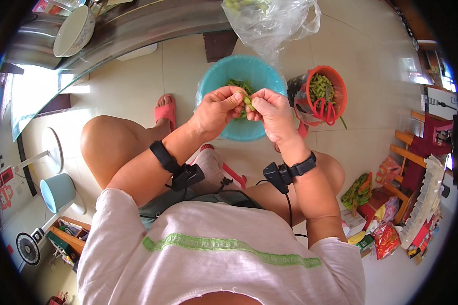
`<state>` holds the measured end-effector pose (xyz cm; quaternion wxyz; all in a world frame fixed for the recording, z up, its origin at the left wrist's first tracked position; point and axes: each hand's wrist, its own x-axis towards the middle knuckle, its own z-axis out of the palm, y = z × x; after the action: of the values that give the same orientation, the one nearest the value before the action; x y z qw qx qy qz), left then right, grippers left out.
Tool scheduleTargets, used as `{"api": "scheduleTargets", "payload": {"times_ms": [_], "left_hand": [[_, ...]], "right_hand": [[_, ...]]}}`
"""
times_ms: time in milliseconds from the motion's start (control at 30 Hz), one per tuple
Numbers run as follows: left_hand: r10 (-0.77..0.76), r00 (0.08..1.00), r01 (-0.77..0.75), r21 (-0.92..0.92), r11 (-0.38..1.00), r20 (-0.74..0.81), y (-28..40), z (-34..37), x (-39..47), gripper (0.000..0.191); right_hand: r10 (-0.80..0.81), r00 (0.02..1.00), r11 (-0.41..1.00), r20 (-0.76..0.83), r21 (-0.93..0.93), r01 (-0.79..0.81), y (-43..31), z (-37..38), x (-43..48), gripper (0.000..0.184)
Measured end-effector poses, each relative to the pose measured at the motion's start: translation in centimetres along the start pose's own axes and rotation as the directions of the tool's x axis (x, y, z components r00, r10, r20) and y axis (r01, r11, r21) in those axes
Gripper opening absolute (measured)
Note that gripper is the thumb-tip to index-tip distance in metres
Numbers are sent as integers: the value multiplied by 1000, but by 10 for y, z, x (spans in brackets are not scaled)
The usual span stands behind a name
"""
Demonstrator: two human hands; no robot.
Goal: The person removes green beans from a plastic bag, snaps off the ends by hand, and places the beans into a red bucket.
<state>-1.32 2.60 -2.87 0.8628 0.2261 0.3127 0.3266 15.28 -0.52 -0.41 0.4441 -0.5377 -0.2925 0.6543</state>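
A green bean pod point(247, 100) is pinched between my left hand point(222, 110) and my right hand point(271, 110), each gripping one end with thumb and fingers. Both hands are over a light blue plastic basin point(213, 72), in which green pods or trimmings point(236, 82) lie; my hands partly hide them. Right of the basin, near my right hand, is a red-orange bucket point(341, 89) holding many green pods point(320, 87), with red handles or straps at its near edge. Beyond the basin, a clear plastic bag point(267, 26) has something green inside.
A glass-edged table point(145, 23) with a patterned bowl point(74, 32) stands at the upper left. A light blue bin point(57, 192) and a fan point(28, 248) are at the left. Wooden chair parts point(403, 152) and bags point(386, 238) are at the right.
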Motion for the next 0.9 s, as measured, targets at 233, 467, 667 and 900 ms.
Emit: {"api": "scheduleTargets", "payload": {"times_ms": [233,467,667,900], "left_hand": [[-42,993,78,356,931,-106,4,12,-4,27],[9,996,29,404,914,-93,0,21,-7,20],[-59,993,93,358,929,-105,-5,16,-6,18],[160,975,-36,609,792,-151,0,25,-13,19]], "right_hand": [[-305,952,832,-29,-493,252,-10,20,-10,8],[-214,976,922,-43,-340,187,-2,1,-3,6],[-608,774,450,176,-727,518,-5,11,-7,9],[-711,615,101,342,-815,570,-9,8,-10,15]]}}
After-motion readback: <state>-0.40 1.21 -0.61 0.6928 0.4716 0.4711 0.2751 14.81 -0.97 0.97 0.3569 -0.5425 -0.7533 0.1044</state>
